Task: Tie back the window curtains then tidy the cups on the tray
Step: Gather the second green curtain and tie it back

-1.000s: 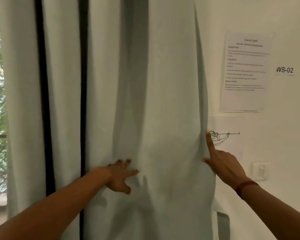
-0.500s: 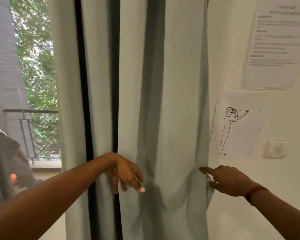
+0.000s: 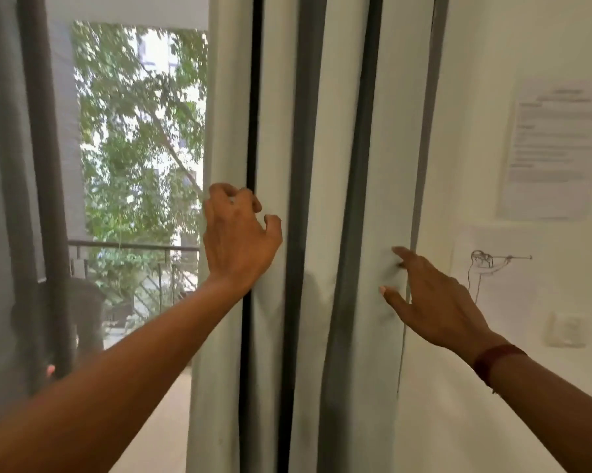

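Note:
A pale grey-green curtain (image 3: 335, 165) hangs in gathered folds between the window and the right wall. My left hand (image 3: 236, 237) is on its left folds, fingers curled round the fabric's edge. My right hand (image 3: 427, 298) touches the curtain's right edge near the wall with fingers spread and straight. A second, darker curtain (image 3: 11, 199) hangs at the far left. No tie-back, cups or tray are in view.
The window (image 3: 137, 148) shows trees and a balcony railing (image 3: 134, 249). On the white wall to the right hang a printed sheet (image 3: 553, 148), a line drawing (image 3: 492, 268) and a switch (image 3: 565, 329).
The curtain has been bunched further right, uncovering more window. My left hand rose and moved right along the folds; my right hand lifted up the curtain's wall-side edge.

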